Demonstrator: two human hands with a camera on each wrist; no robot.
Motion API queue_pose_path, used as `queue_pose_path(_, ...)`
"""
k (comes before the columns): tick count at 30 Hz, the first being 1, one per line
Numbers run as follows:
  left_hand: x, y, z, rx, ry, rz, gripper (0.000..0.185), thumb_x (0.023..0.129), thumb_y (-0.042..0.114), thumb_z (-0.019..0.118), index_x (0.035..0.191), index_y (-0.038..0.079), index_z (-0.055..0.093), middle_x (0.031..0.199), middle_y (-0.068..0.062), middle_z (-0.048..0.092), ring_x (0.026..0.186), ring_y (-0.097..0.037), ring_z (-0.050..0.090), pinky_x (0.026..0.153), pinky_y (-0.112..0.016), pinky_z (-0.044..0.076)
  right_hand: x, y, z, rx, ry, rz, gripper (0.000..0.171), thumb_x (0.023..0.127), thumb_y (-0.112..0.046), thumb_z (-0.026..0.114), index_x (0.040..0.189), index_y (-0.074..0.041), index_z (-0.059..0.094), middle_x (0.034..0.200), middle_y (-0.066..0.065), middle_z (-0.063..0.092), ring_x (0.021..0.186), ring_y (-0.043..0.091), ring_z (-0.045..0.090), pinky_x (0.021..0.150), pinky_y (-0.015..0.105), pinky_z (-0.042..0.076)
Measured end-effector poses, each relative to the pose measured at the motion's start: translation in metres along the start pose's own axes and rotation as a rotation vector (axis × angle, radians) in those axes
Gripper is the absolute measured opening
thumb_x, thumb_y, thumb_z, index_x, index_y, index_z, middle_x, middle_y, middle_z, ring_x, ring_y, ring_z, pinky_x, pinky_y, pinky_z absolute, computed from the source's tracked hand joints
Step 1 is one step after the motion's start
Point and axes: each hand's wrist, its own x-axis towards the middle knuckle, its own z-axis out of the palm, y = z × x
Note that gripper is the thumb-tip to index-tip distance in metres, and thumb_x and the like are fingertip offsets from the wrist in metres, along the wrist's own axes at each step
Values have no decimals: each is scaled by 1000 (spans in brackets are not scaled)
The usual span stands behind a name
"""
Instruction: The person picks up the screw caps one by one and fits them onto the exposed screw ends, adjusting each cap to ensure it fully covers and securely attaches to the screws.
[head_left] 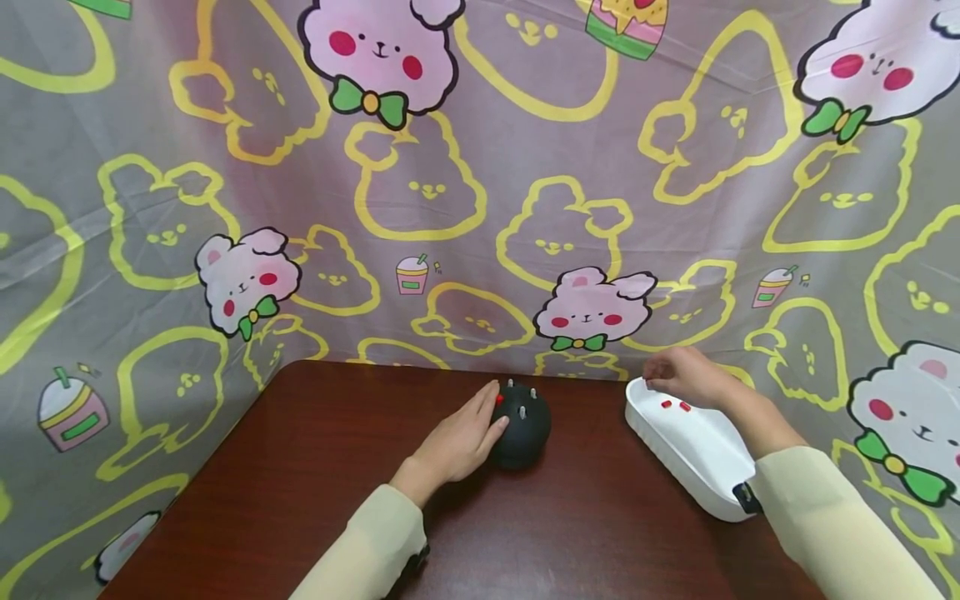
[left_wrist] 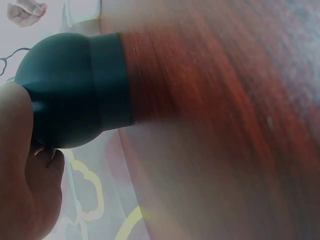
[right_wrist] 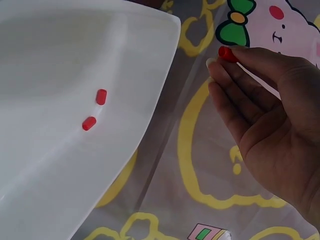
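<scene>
My left hand [head_left: 463,432] rests against the left side of a black ball-shaped stand [head_left: 521,442], its fingers straight and its thumb on the near side. Short silvery pegs [head_left: 522,412] stick up from the ball's top, and a red piece [head_left: 499,400] shows beside the fingertips. In the left wrist view the ball [left_wrist: 65,90] has a flat base on the table. Over the far end of a white tray [head_left: 693,450], my right hand [head_left: 688,375] pinches a small red cap [right_wrist: 227,54] between thumb and fingertips. Two more red caps [right_wrist: 101,97] lie inside the tray.
The dark reddish-brown wooden table [head_left: 300,467] carries the stand and, to its right, the tray. A grey cartoon-print cloth [head_left: 480,150] hangs behind the table and at its sides. A black item [head_left: 746,498] sits at the tray's near end, by the right sleeve.
</scene>
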Motion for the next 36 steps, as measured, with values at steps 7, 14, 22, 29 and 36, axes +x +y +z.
queue_pose_path(7,0,0,0,6,-5,-9,74,110,53,32,163,4,19,170,-10,22,154,-21,26,122,-39,29,2,-13,0,36,-12,1,3,88,-1,74,89,-4,73,78,-5,71,69,7,61,66,31,52)
queue_pose_path(14,0,0,1,7,-7,-12,73,110,52,32,164,6,18,170,-10,21,154,-21,26,122,-39,29,8,-24,4,74,-27,29,4,91,0,72,93,-3,73,83,3,74,71,10,64,63,30,54)
queue_pose_path(22,0,0,1,8,-14,-16,73,110,52,31,164,6,16,170,-10,21,154,-21,26,122,-38,28,12,-36,9,78,-29,-1,3,91,-6,75,91,-6,72,81,-5,72,69,9,62,60,29,53)
queue_pose_path(29,1,0,1,11,-1,-4,72,110,51,32,164,5,18,169,-11,22,154,-21,27,122,-39,29,16,-43,13,69,23,-48,5,90,-5,77,89,-9,74,78,-7,71,71,8,64,65,31,55)
queue_pose_path(36,2,0,2,14,13,4,72,110,50,32,163,3,20,169,-11,24,153,-21,27,122,-38,29,19,-47,18,52,64,-106,6,88,-4,77,87,-9,74,76,-7,70,71,7,64,65,32,54)
